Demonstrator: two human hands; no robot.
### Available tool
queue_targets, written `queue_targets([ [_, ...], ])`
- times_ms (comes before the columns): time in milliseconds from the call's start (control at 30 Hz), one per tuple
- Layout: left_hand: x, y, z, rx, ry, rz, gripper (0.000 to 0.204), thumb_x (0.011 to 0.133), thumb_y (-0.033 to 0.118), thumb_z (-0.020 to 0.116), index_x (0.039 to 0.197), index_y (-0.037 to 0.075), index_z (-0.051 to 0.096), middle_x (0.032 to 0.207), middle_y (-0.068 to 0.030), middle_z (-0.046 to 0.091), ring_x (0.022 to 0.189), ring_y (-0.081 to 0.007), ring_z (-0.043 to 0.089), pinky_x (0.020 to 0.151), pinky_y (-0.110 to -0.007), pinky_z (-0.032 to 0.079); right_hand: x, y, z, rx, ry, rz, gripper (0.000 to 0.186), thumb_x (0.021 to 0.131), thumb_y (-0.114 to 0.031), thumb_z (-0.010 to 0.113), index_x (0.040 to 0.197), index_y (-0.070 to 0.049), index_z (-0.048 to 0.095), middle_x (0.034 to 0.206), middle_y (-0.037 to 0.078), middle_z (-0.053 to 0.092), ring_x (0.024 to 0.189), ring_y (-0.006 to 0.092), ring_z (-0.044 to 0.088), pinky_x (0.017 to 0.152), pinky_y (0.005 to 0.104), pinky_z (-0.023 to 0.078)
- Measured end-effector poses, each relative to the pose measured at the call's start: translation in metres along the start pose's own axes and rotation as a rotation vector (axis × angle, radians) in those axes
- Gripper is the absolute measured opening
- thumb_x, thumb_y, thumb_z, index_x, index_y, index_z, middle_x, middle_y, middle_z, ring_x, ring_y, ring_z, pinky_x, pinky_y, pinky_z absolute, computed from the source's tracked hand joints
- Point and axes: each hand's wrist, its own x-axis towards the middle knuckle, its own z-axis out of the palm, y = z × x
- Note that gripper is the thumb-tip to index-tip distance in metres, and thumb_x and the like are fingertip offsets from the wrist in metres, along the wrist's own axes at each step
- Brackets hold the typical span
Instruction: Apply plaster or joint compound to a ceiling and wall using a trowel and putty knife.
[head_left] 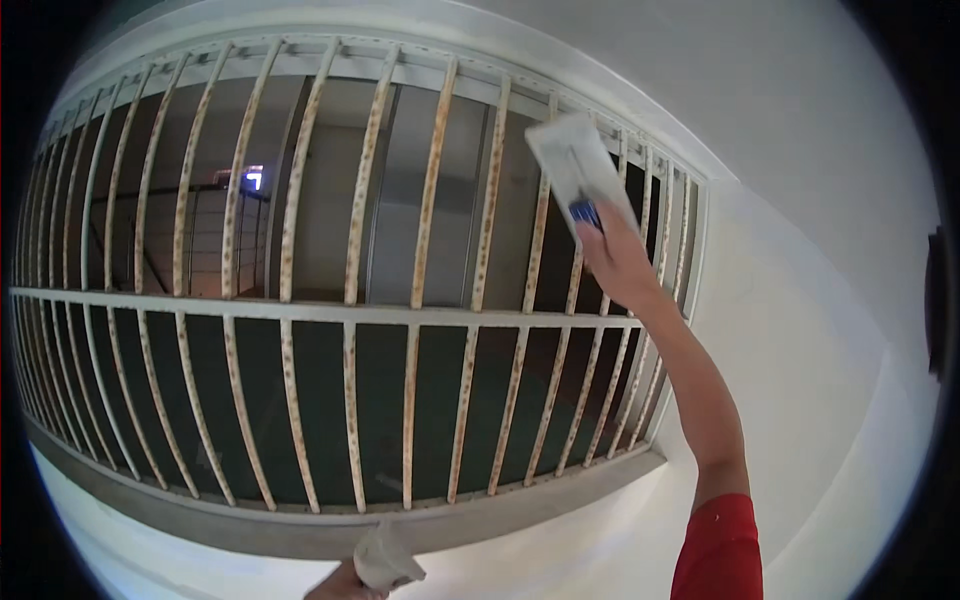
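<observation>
My right hand [618,262] is raised toward the upper right of the barred window, its fingers wrapped around the blue handle of a plastering trowel [577,165]. The trowel's flat rectangular blade is pale and slightly blurred, tilted in front of the bars near the window's upper right corner. Whether the blade touches anything I cannot tell. At the lower edge my left hand [345,585], only partly in view, is closed on a whitish, rounded object [385,558]. This object sits just below the window sill; its exact kind is unclear.
Rust-spotted white window bars [354,230] fill the opening, joined by a horizontal rail [450,317]. A grey sill [480,530] runs beneath. The white wall [790,290] curves round at right. Behind the bars are a grey panel, a dark railing and a small bright light [253,178].
</observation>
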Motion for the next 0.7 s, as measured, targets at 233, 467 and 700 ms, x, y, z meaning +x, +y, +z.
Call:
queue_targets([
  [233, -0.008, -0.079, -0.049, 0.458, 0.561, 0.181, 0.033, 0.07, 0.005, 0.067, 0.1, -0.006, 0.064, 0.048, -0.0081, 0.052, 0.032, -0.0137, 0.04, 0.029, -0.03, 0.025, 0.138, 0.074, 0.069, -0.527, 0.404, -0.116, 0.035, 0.095, -0.022, 0.057, 0.123, -0.003, 0.046, 0.108, 0.02, 0.053, 0.084, 0.0432, 0.061, 0.061, 0.0518, 0.054],
  [467, -0.035, -0.116, -0.064, 0.484, 0.589, 0.268, 0.02, 0.074, 0.008, 0.064, 0.091, -0.002, 0.062, 0.049, -0.0057, 0.051, 0.033, -0.0125, 0.04, 0.03, -0.029, 0.028, 0.196, 0.064, 0.082, -0.638, 0.537, -0.215, 0.031, 0.094, -0.025, 0.058, 0.114, -0.004, 0.047, 0.102, 0.018, 0.052, 0.079, 0.0403, 0.063, 0.061, 0.0501, 0.056],
  [700, -0.059, -0.151, -0.079, 0.495, 0.582, 0.316, 0.009, 0.079, 0.01, 0.061, 0.082, 0.002, 0.06, 0.05, -0.0032, 0.051, 0.035, -0.0113, 0.04, 0.031, -0.027, 0.03, 0.213, 0.061, 0.079, -0.69, 0.528, -0.184, 0.031, 0.093, -0.025, 0.059, 0.115, -0.006, 0.048, 0.101, 0.016, 0.052, 0.081, 0.0374, 0.064, 0.062, 0.0494, 0.057],
])
